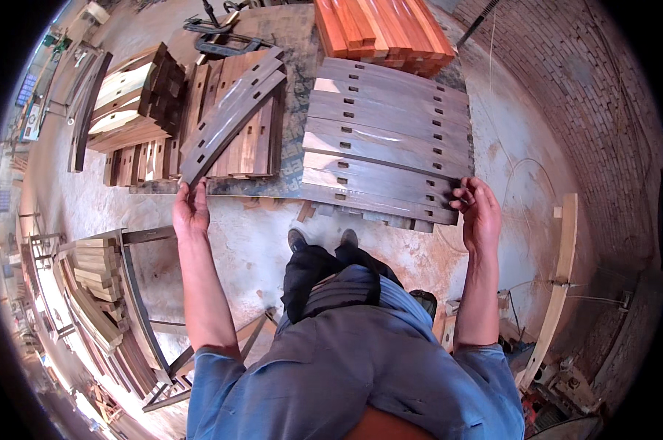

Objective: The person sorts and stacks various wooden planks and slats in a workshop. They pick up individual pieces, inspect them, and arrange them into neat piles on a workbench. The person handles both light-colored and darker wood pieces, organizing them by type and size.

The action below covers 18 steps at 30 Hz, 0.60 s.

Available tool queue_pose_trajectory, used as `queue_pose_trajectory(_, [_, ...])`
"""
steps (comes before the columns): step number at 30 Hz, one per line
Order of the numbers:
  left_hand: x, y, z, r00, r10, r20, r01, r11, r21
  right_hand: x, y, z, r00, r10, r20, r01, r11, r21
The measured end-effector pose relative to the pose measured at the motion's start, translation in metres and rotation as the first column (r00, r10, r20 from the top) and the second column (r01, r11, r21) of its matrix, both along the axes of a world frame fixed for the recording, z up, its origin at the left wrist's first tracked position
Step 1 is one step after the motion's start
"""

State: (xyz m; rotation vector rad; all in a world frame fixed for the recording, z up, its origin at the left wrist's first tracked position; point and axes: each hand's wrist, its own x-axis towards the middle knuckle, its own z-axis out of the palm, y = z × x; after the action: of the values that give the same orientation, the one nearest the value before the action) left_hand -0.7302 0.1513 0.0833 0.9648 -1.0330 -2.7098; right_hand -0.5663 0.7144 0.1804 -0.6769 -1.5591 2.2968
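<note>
My left hand [192, 210] pinches the near end of a dark slotted wooden board [225, 121] with thumb and fingers. That board lies slanting across a pile of brown slotted boards [254, 143], beside another dark board. To the right, dark grey-brown boards with small rectangular mortise slots [390, 136] lie side by side in a neat stack. At the right end of this stack is my right hand [480, 209], its fingers loosely curled and apart. Its fingertips are at the board ends; whether they touch cannot be made out.
Orange-red wooden strips [383, 29] are stacked behind the dark boards. Black clamps [225, 40] lie at the table's back. More boards [137, 88] are piled at left, and a metal rack [137, 308] holds timber. A pale wooden post [559, 293] stands right, before a brick wall [573, 73].
</note>
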Motion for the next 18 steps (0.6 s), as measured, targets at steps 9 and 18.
queue_pose_trajectory(9, [0.029,0.056,0.046,0.998,0.066,-0.019,-0.039,0.312,-0.949,-0.009,0.025,-0.013,0.963,-0.189,0.193,0.057,0.840,0.540])
queue_pose_trajectory(18, [0.009,0.223,0.066,0.735,-0.648,0.199,0.182,-0.094,-0.979,-0.026,0.020,-0.027,0.942,-0.146,0.302,-0.148,0.628,0.764])
